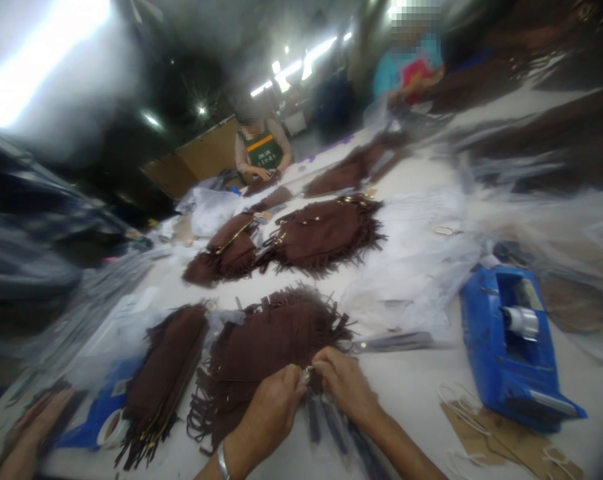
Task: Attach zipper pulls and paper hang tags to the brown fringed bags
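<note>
Over the near edge of a dark brown fringed bag (271, 347) lying on the table, my two hands meet. My left hand (271, 407), with a silver bangle at the wrist, pinches a small shiny metal fitting (306, 375). Close beside it, my right hand (348, 385) has its fingers pressed together at the other side of the fitting, where a dark strap end seems to be gripped. Dark straps (334, 427), partly in clear plastic, hang below the fitting between my forearms. Blur hides the exact shape of the fitting.
A blue tape dispenser (511, 347) stands right, near cardboard with white cords (496, 437). Left lie another fringed bag (166, 367) and a tape roll (112, 427). A co-worker's hands (41, 420) are at lower left. More bags (326, 233), plastic sheets (411, 267) and two people are beyond.
</note>
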The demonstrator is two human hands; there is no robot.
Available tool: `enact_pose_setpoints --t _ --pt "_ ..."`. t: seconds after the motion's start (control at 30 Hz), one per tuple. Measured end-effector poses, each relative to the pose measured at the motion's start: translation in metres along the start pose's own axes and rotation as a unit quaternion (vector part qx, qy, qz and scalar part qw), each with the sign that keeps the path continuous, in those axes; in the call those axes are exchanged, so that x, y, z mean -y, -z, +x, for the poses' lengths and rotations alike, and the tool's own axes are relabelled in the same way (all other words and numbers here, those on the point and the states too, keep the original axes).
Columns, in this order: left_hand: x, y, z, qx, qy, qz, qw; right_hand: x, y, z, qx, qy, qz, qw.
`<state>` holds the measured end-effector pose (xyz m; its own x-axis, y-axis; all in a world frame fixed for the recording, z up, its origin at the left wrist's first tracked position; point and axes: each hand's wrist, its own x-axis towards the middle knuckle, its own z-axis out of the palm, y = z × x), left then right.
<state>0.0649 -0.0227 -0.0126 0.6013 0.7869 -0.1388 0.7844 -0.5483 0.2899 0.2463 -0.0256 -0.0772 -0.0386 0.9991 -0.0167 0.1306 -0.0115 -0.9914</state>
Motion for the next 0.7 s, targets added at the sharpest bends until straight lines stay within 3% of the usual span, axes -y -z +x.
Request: enact_pose_setpoints --t 0.3,0.43,0.7 --pt "-0.014 -0.006 -0.001 -0.029 -0.017 0.008 0.999 -0.003 -0.014 -0.008 -0.047 -0.018 0.026 0.998" --pt "-0.015 -0.009 0.000 -0.058 -0.024 -0.035 0.997 -0.003 -0.014 -0.007 -0.048 -0.017 0.032 0.998" --pt "-0.004 -0.018 0.014 -0.132 0.106 -0.142 0.975 -0.002 -0.012 -0.006 -0.041 -0.024 0.021 0.999"
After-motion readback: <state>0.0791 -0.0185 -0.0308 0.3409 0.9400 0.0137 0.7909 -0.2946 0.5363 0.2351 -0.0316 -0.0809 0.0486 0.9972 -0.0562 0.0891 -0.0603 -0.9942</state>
